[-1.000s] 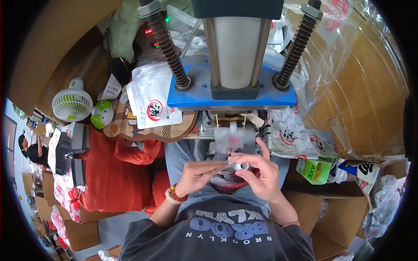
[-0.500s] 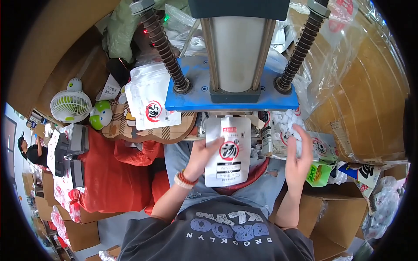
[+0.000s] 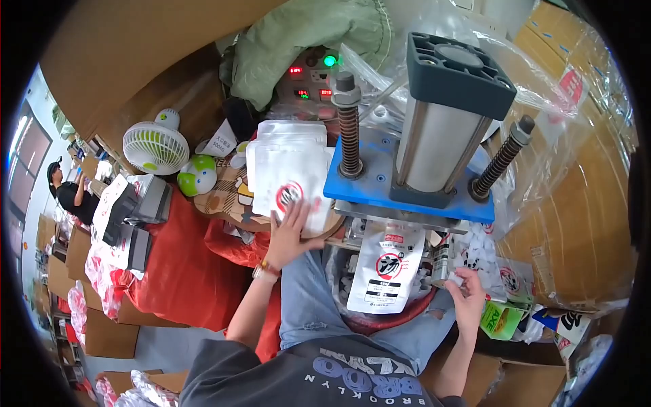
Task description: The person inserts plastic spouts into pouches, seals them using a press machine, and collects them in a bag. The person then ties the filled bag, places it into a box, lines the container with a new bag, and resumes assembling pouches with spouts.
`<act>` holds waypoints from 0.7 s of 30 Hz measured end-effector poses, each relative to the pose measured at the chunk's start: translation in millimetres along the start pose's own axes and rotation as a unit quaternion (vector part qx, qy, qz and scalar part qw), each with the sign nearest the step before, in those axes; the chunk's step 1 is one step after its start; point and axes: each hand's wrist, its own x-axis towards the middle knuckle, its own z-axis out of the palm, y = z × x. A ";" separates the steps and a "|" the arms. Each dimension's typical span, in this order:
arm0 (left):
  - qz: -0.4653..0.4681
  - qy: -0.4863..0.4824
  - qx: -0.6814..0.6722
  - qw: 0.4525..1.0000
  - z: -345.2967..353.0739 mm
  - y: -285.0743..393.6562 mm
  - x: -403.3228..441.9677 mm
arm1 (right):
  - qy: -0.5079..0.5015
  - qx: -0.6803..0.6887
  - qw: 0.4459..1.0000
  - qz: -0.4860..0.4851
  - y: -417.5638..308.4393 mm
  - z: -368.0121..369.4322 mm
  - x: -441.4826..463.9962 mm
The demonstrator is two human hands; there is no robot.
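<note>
And here the left hand [image 3: 287,242] is working at the stack of white pouches [image 3: 286,166], its fingers spreading out loose and flat on the top one, just beside the red-ringed print, gripping nothing. That stack is lying at twelve o'clock from the hand, covering part of a brown patterned counter [image 3: 218,203].

Over at four o'clock from the printed pouch [image 3: 386,271], the right hand [image 3: 469,298] is closing thumb and fingers in a pinch on a small white piece [image 3: 456,277], mostly hidden by the fingertips. At twelve o'clock from that hand, near it, a pile of white pieces [image 3: 480,252] is sitting.

The printed pouch itself is hanging face up above the lap, between the two hands and touched by neither, its top end reaching in below the blue plate [image 3: 369,182] of the press [image 3: 434,146]. The plate is standing at twelve o'clock from it.

A white fan [image 3: 156,147] is standing at nine o'clock from the stack, and red and green readouts [image 3: 303,93] are glowing at twelve.
</note>
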 end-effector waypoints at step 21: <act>0.142 -0.056 -0.434 0.888 -86.6 125.5 -50.5 | -0.133 -0.136 0.926 -0.326 -121.2 51.3 -25.0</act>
